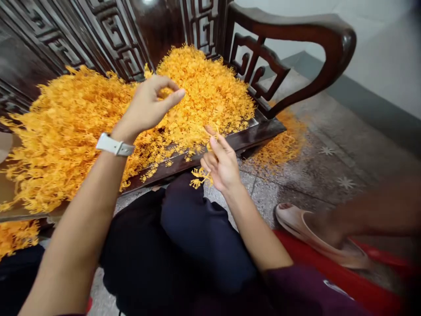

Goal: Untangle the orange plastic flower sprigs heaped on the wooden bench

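Closest to the camera is the left forearm [75,232], a pale watch strap [115,145] round its wrist, reaching past dark trousers [184,237]. Its left hand [149,105] hangs over the yellow sprigs [75,131], thumb and forefinger curved toward each other; whether anything sits between their tips I cannot tell. Near the seat's front edge, the right hand [223,164] pinches a single sprig [197,183] between thumb and fingertips, a flowered end dangling below the curled fingers — a light grip, likely because the stem is so thin. All the others lie heaped on the surface [263,131], a dark wooden bench seat: a long, shaggy tangle at left, a more compact mound at right. A carved backrest [164,26] and an armrest [312,26] bound the heaps, which probably helps keep such loose stuff from sliding off. Knees come close to the front edge — handy, I'd judge, for a short reach. Orange scraps [279,145] litter the floor beyond; a sandalled foot [329,232] shows at right.
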`<state>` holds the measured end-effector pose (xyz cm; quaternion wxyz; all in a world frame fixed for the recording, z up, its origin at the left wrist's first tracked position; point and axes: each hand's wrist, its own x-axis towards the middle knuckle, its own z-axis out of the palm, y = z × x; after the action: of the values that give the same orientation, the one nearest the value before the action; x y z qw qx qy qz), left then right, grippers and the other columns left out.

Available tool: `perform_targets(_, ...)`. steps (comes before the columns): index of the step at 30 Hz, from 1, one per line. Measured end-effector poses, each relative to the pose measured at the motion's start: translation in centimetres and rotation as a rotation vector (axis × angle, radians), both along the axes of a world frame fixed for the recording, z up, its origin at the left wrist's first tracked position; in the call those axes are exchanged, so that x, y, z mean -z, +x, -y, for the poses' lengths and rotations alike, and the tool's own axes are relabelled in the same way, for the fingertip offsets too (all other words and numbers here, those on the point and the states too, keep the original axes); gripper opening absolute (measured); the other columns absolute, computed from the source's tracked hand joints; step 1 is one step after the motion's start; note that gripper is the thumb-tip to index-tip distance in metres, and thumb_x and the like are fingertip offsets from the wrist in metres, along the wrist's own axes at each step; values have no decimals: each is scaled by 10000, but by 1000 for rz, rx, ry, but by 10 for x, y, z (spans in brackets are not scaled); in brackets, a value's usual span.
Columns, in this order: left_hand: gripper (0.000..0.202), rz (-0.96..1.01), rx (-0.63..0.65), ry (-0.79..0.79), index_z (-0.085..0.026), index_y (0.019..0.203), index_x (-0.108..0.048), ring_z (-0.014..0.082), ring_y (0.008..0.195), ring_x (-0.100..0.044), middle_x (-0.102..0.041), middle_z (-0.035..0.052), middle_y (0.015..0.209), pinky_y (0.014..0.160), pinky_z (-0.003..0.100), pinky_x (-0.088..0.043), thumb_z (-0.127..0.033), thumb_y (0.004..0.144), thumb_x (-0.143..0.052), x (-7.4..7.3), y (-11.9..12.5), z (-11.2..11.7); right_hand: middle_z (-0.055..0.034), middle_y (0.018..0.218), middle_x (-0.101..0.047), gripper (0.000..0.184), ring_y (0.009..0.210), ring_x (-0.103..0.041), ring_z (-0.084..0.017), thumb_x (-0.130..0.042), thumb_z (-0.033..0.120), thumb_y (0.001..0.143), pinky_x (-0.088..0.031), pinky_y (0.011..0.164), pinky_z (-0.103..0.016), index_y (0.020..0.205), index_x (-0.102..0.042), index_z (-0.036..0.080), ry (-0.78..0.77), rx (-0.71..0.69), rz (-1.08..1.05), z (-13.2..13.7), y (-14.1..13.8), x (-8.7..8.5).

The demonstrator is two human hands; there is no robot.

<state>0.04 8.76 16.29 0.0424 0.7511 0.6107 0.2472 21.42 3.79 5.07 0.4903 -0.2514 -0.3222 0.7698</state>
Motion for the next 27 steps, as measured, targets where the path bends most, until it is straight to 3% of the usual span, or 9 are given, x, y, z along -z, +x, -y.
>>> perform_targets(3, 496, -63, 68, -171, -178, 957, -747, 243, 1016, -697, -763, 80, 1028, 983, 412, -514, -635, 990, -556, 17, 0, 32, 130, 476, -166, 333, 426, -95, -90, -715, 473, 933, -192, 444, -278, 1222, -693, 310, 4, 7, -54, -5, 11, 6)
perform_targets(6, 559, -82, 55, -256, -198, 1000, -771, 347, 1242, -651, -724, 134, 1265, 1091, 533, -479, -705, 969, -536, 36, -2, 62, 122, 497, -189, 279, 431, -116, -92, -678, 479, 963, -219, 445, -261, 1190, -690, 319, 42, -26, -88, -9, 15, 7)
perform_targets(9, 623, -81, -55, -173, -228, 1237, -733, 472, 1538, -337, -467, 160, 1618, 1173, 686, -353, -747, 929, -574, 45, 4, 85, 128, 503, -221, 290, 426, -128, -82, -699, 411, 952, -235, 438, -241, 1227, -679, 319, 113, -83, -71, -5, 12, 1)
perform_targets(12, 628, -102, -153, 12, -272, 1384, -644, 501, 1604, -96, -315, 130, 1707, 1194, 766, -250, -699, 924, -634, 43, 15, 96, 134, 504, -289, 412, 414, -151, -76, -721, 366, 929, -242, 423, -236, 1331, -636, 330, 166, -120, 22, 5, 5, -7)
perform_targets(15, 443, -85, -163, 146, -273, 1320, -659, 440, 1562, -253, -393, 134, 1641, 1212, 715, -289, -566, 990, -612, 39, 26, 101, 115, 535, -363, 507, 431, -257, -87, -713, 375, 927, -311, 448, -243, 1416, -583, 342, 208, -130, 61, 12, -1, -15)
perform_targets(19, 289, 8, -92, 174, -220, 1183, -676, 331, 1301, -570, -614, 149, 1304, 1118, 568, -474, -413, 1070, -492, 41, 35, 106, 48, 682, -520, 317, 558, -462, -107, -628, 422, 965, -456, 581, -285, 1261, -666, 315, 255, -102, 44, 1, -1, -28)
perform_targets(21, 277, 10, -19, 169, -220, 1226, -657, 325, 1274, -591, -629, 137, 1254, 1099, 550, -493, -381, 1071, -494, 41, 37, 108, 22, 789, -595, 234, 660, -552, -121, -616, 421, 946, -495, 663, -312, 1134, -694, 304, 280, -94, 72, -8, 3, -37)
perform_targets(23, 312, -14, 49, 188, -244, 1314, -630, 342, 1333, -562, -598, 129, 1355, 1130, 562, -471, -390, 1048, -559, 39, 40, 111, -5, 903, -658, 230, 784, -628, -153, -588, 448, 933, -524, 729, -342, 1067, -695, 295, 291, -119, 100, -14, 7, -48)
perform_targets(27, 417, -101, 142, 341, -351, 1427, -593, 332, 1462, -471, -452, 39, 1610, 1193, 538, -419, -464, 1028, -630, 28, 54, 122, -61, 992, -728, 395, 978, -694, -229, -430, 548, 995, -582, 735, -358, 1149, -693, 296, 226, -284, 58, -3, 13, -68)
